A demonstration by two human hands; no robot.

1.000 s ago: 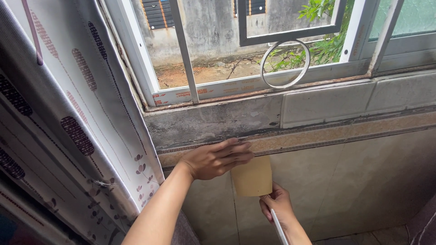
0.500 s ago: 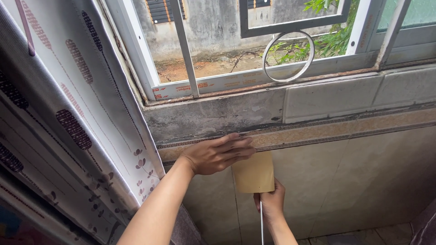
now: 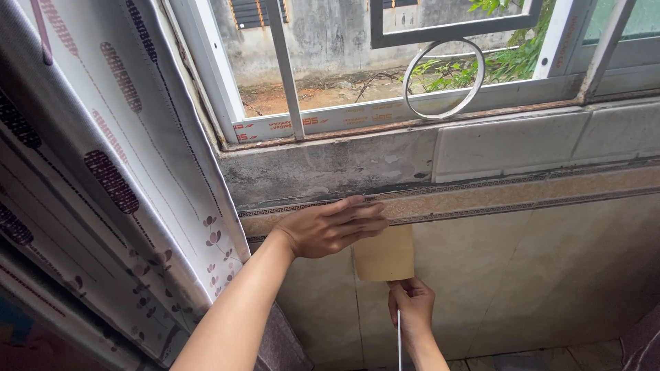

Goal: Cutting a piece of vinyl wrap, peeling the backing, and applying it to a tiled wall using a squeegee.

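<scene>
My left hand lies flat against the tiled wall just under the patterned border strip, its fingers pressing the top of a tan, card-like square piece. Below it, my right hand is closed around a thin, pale rod-like tool that points down; its knuckles touch the lower edge of the tan piece. What the tool's upper end looks like is hidden by the fingers.
A concrete window sill with a white window frame and a metal ring grille lies above. A patterned curtain hangs at the left. Beige wall tiles spread to the right; floor tiles show at the bottom.
My right hand has risen to the tan piece's lower edge and turned the thin tool upright. My left hand has stayed on the wall, and the view has shifted slightly.
</scene>
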